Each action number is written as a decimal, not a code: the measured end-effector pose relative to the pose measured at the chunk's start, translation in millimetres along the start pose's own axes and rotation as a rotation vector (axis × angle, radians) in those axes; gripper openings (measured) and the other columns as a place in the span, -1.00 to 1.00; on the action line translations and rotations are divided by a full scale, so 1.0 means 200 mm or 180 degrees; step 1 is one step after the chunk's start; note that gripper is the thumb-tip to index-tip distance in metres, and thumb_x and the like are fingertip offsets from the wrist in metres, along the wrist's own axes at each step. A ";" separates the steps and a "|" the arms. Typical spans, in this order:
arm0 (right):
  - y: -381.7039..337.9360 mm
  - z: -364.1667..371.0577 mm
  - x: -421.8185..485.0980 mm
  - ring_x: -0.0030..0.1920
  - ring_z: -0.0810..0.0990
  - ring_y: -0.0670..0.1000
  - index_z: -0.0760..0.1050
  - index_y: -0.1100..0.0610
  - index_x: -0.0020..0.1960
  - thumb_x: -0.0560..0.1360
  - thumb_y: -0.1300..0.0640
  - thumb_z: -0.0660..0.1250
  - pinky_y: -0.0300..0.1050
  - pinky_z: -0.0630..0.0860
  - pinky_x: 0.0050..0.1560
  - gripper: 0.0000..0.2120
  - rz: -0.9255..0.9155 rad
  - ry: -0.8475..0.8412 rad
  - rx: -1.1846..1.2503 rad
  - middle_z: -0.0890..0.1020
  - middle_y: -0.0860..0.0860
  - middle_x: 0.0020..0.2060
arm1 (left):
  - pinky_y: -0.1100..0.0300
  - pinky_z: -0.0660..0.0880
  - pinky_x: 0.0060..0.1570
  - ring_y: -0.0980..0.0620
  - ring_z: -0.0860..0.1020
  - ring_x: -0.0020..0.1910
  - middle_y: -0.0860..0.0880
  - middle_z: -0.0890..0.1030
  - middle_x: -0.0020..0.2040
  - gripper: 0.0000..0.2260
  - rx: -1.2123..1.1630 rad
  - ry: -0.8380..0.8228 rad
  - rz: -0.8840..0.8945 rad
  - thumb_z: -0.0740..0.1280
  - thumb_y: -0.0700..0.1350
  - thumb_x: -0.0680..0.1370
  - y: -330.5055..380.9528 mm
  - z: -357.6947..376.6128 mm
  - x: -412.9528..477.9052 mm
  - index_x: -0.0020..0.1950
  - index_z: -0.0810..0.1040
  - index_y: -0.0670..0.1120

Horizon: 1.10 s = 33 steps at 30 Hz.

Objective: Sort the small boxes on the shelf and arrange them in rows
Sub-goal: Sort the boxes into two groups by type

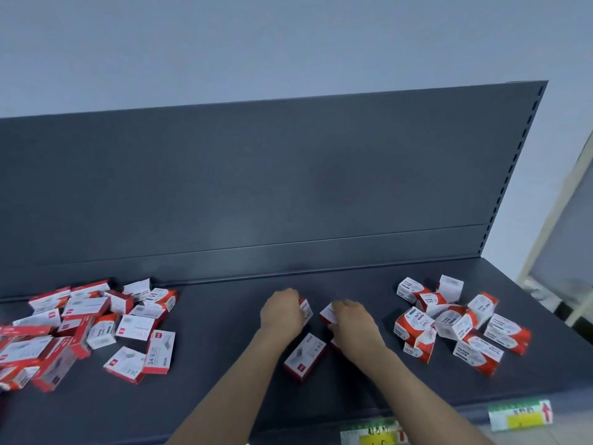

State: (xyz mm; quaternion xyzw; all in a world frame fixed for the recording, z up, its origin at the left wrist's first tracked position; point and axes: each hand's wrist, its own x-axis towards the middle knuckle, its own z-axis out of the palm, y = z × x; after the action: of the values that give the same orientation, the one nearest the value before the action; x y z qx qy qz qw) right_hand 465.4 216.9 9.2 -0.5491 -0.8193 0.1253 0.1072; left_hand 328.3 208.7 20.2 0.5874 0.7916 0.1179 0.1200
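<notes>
- Okay, both grips are at the middle of the dark grey shelf (pixel 224 319), close together, a little in front of the back panel (pixel 256 187).
- My left grip (pixel 282 311) has its fingers curled round a small red-and-white 24/6 box (pixel 305 311). The box pokes out on the right side of the hand, and the "24/6" print is just readable.
- My right grip (pixel 353 322) has its fingers curled onto a second box (pixel 328 313) and holds it by its right end.
- The two held boxes are just beside each other. I can't tell if they touch, or if they rest on the shelf or are lifted.
- A red corner (pixel 334 343) shows under my right wrist. It is mostly hidden, so I can't tell what it is.
- A loose box (pixel 305 356) lies flat on the shelf between my forearms, long side angled, with nothing touching it.
- The left heap (pixel 80 326) is a big jumble of red-and-white boxes at all angles, some stacked on each other. It is well apart from my grips and runs off the left edge of the frame.
- The right heap (pixel 455 322) is a smaller jumble of stubbier boxes, some of them tipped on edge. A few of them read "paper clips".
- Two green-and-yellow price tags (pixel 519 412) are on the shelf's front edge, near my right arm.
- A pale wall (pixel 288 43) is behind the panel.
</notes>
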 end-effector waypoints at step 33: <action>-0.78 0.07 0.18 0.47 0.22 0.20 0.13 0.35 0.46 0.53 0.01 0.27 0.07 0.16 0.49 -0.33 -0.1340 0.0636 0.0221 0.27 0.25 0.44 | 0.10 -0.19 0.49 -0.07 -0.13 0.55 -0.17 -0.11 0.56 -0.40 0.0433 0.0979 -0.0391 0.05 0.02 0.64 -0.64 -0.40 -0.30 0.53 -0.12 -0.24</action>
State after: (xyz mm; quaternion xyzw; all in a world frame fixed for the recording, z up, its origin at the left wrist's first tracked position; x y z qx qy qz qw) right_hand 310.4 191.3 47.2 -0.3718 -0.8963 0.0733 0.2304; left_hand 204.3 110.9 56.1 0.5198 0.8412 0.1450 -0.0355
